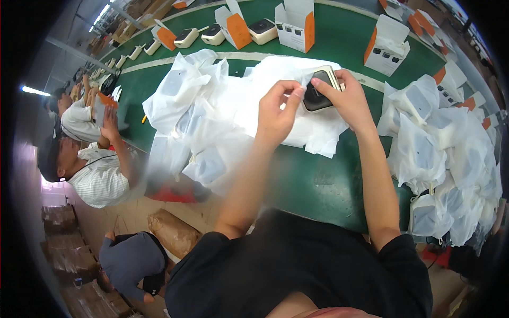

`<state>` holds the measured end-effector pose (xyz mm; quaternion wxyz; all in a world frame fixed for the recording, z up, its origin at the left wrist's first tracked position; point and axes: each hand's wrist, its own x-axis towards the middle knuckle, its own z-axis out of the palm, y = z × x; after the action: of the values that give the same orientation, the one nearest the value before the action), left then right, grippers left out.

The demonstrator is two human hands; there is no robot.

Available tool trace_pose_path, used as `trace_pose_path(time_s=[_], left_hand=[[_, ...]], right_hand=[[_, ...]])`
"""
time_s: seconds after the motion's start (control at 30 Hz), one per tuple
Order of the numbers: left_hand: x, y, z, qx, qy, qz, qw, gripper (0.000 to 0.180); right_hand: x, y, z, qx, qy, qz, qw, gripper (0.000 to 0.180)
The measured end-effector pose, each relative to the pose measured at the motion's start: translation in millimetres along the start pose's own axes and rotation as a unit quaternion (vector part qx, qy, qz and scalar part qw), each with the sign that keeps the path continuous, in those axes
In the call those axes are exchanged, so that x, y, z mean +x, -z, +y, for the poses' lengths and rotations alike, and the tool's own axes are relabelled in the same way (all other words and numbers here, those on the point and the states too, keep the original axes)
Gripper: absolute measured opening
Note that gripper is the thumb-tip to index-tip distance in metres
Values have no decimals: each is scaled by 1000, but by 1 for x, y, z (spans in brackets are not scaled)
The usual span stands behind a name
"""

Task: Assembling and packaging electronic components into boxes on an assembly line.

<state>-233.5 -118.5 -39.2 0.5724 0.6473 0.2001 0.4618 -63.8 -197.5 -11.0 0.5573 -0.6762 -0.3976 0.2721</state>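
Note:
A small rounded device with a black face and a cream rim is tilted up over a pile of thin white wrapping bags. My right hand grips it from the right, thumb across the face and fingers behind its far edge. At the device's left edge, my left hand is closed in a pinch of thumb and forefinger. A pale, translucent bit shows by those fingertips, but I cannot make out what it is. Devices in white translucent bags lie just left of the pile.
Many bagged devices are heaped at the right on the green table. Along the far belt stand unwrapped devices and open white-and-orange boxes. Co-workers sit at the left; another person bends near a brown package.

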Motion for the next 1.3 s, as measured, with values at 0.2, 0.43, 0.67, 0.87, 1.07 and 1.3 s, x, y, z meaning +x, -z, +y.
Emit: trace_pose_path(time_s=[0.2, 0.43, 0.67, 0.87, 1.07, 1.3], left_hand=[[-16, -49, -5, 5, 14, -14, 1000, 16], [-6, -61, 4, 15, 43, -21, 999, 20], [60, -38, 56, -218, 141, 87, 962, 19], [62, -62, 77, -40, 103, -228, 967, 15], [157, -26, 76, 71, -71, 97, 990, 25], [241, -47, -61, 314, -67, 93, 942, 36]], right_hand=[[1, -8, 11, 120, 75, 178, 974, 57], [-7, -27, 4, 250, 68, 69, 963, 44], [-5, -10, 12, 95, 194, 38, 976, 48], [11, 2, 21, -4, 144, 25, 989, 35], [72, 28, -56, 64, 258, 132, 955, 47], [190, 25, -28, -69, 465, 154, 869, 57]])
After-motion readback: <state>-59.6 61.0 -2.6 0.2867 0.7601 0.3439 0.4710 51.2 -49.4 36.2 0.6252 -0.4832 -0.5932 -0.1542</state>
